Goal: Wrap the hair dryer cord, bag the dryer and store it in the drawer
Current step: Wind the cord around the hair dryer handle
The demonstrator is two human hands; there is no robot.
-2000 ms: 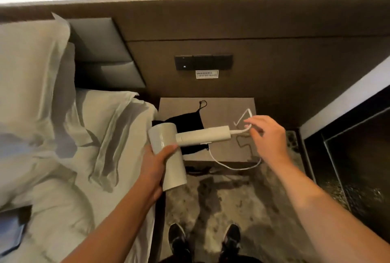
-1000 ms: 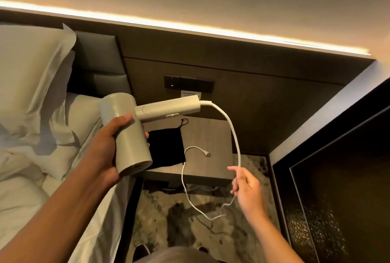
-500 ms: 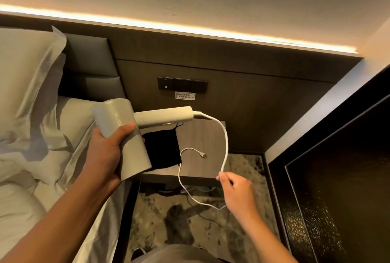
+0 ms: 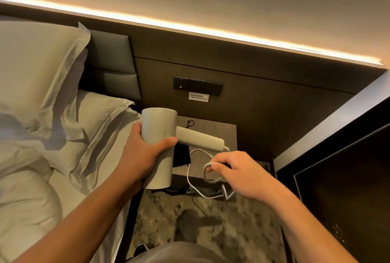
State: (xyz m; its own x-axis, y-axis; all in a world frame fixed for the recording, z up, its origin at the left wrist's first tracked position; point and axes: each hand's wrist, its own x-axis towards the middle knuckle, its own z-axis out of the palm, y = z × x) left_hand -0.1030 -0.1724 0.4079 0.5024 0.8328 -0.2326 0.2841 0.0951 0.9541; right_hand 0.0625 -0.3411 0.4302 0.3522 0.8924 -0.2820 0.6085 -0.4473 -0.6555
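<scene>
My left hand [image 4: 140,154] grips the barrel of the white hair dryer [image 4: 158,125], held over the edge of the wooden nightstand [image 4: 223,134] with its handle pointing right. The white cord [image 4: 195,186] leaves the handle's end and hangs in a loose loop below. My right hand [image 4: 234,173] pinches a small coil of that cord just under the handle tip. A black drawstring bag [image 4: 181,157] lies on the nightstand, mostly hidden behind the dryer. No drawer front shows.
A bed with white pillows [image 4: 38,68] and rumpled sheets fills the left. A dark switch panel [image 4: 197,86] sits on the headboard wall above the nightstand. Dark glossy panelling [image 4: 341,178] stands at the right. Patterned carpet [image 4: 211,224] lies below.
My right hand has risen from the hanging cord toward the handle and now holds a small coil. The dryer has tilted so its handle slopes down to the right. The camera has tipped down slightly.
</scene>
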